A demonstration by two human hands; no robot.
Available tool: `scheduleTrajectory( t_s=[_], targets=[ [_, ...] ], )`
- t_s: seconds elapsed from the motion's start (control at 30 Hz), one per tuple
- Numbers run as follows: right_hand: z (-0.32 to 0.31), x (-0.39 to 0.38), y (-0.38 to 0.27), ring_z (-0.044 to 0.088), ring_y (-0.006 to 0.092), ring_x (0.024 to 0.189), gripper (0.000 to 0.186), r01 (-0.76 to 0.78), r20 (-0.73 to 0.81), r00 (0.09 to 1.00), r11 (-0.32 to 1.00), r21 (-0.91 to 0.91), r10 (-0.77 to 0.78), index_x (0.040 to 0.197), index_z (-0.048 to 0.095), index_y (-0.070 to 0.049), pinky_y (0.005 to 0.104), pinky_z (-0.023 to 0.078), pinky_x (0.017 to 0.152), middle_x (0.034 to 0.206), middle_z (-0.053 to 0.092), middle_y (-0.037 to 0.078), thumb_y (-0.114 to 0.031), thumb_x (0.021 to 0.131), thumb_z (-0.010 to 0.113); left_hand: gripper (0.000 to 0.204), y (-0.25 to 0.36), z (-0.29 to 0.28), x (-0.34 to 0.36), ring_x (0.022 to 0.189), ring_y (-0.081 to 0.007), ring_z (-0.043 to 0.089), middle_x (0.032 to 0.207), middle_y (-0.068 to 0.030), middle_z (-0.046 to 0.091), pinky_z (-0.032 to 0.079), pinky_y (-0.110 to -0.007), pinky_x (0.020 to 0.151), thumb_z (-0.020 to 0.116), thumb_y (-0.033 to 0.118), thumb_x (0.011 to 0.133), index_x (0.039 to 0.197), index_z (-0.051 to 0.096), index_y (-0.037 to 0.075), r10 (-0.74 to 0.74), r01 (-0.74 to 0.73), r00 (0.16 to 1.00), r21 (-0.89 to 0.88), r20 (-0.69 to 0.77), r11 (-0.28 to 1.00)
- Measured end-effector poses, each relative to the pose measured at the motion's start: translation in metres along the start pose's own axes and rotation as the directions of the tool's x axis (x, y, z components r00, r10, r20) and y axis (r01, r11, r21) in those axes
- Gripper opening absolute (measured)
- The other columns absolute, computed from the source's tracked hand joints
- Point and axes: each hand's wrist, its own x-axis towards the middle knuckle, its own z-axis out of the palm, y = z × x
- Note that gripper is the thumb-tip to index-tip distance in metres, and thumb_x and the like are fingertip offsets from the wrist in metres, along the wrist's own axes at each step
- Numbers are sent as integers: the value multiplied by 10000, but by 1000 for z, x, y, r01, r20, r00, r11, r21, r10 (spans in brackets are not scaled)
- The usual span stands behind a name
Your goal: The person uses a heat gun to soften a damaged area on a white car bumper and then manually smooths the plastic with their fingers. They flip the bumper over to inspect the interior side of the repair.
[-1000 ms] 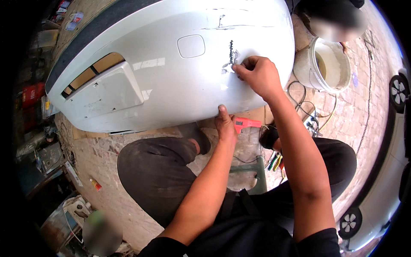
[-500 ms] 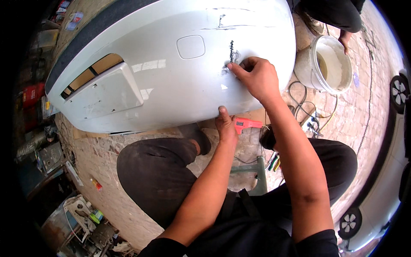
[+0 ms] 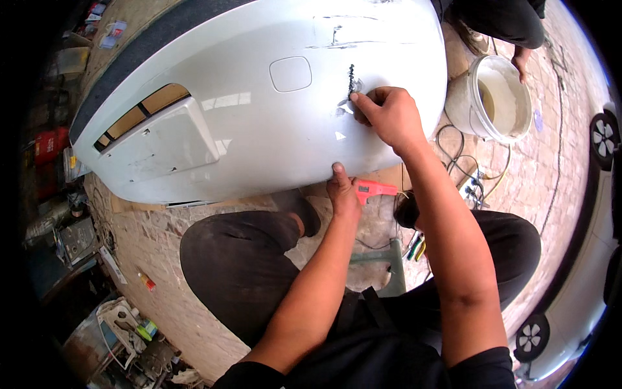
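Item: silver-white car bumper cover (image 3: pixel 253 136), outer face up, lying in front of the seated person. Fittings: rectangular recess (image 3: pixel 144 111) at left, square-outlined cap (image 3: pixel 290 74) near the middle. Damage: dark scrapes (image 3: pixel 335 37) near the far edge; below them a dark, beaded seam (image 3: pixel 351 76).

Right hand (image 3: pixel 394 117): over the cover, thumb and forefinger brought close together at the seam's near end. Whether anything is pinched between them cannot be told.

Left hand (image 3: pixel 342 191): at the cover's near edge, thumb extended against the rim, other fingers largely hidden. Beside it, red gun-shaped tool (image 3: pixel 380 188), its inner end meeting the hand; whether the fingers close round it cannot be told.

Handling, by judgement: moulded plastic shell, light for its bulk, springy across the span, stiffer at the folded rim; glossy and probably slippery; weakest along the seam. Best hold: both hands under the rim, well apart, clear of the seam.

Surroundings: white bucket (image 3: pixel 459 107), beyond the right end, a co-worker's hand (image 3: pixel 519 65) at its rim; power strip (image 3: pixel 472 185) with cables (image 3: pixel 447 144); coloured-handled hand tools (image 3: pixel 420 250) near the right leg.
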Motion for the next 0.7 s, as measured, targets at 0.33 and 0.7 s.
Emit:
scheduleTrajectory(
  t_s=[0.33,0.7],
  targets=[
    [-16,9,-4,720,184,664,389,-141,196,978,909,391,68,897,761,84,312,556,660,771,763,138,-298,971,758,928,-7,-9,7,1135,-188,594,1305,-50,634,504,-415,995,761,725,839,1397,557,12,-12,12,999,-5,-43,1000],
    [-11,5,-1,708,174,655,350,-2,145,989,990,143,-19,783,775,33,320,539,638,682,739,105,-302,862,840,986,2,-2,0,1238,-232,540,1401,-72,566,446,-423,1048,717,744,858,1472,456,17,-22,21,999,25,44,999]
  ],
)
